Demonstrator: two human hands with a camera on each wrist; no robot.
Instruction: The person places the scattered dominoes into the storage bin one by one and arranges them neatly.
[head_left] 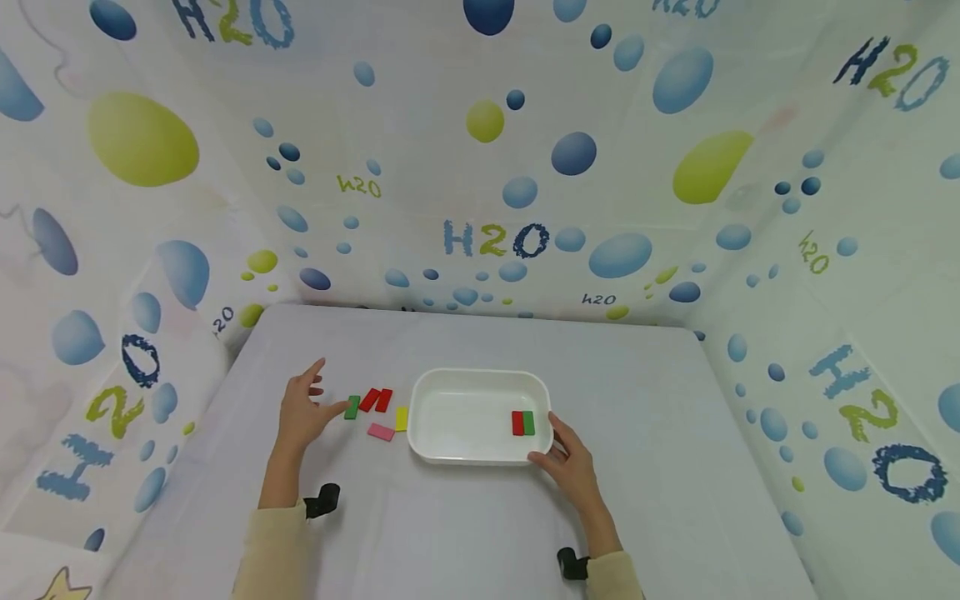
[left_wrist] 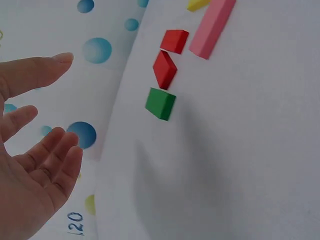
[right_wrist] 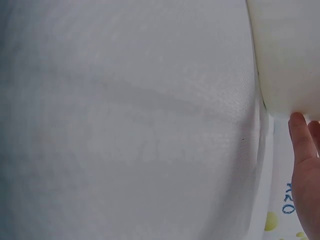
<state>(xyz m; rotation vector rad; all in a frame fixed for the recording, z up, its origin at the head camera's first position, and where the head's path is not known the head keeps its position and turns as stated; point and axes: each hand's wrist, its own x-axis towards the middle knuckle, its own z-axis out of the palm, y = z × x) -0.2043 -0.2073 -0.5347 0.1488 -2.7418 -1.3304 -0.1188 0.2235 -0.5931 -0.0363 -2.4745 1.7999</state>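
Note:
In the head view my left hand [head_left: 302,415] is held over the left of the table, thumb and fingers spread apart. Nearest to its thumb lies a green block [head_left: 352,407], which the left wrist view shows apart from the hand [left_wrist: 37,170]. Two red blocks [head_left: 368,399] lie just right of the green one, with a pink block [head_left: 381,432] nearer me. A yellow block [head_left: 402,418] lies by the left wall of a white tray [head_left: 465,457]. My right hand [head_left: 572,467] holds the tray's near right corner. Inside the tray, a red block [head_left: 517,423] and a green block [head_left: 528,423] sit side by side.
A pale cloth covers the table [head_left: 450,533]. Behind it and at both sides rise white sheets [head_left: 420,125] printed with blue and yellow-green drops. A small black device [head_left: 324,500] is worn on the left wrist, another [head_left: 573,565] on the right.

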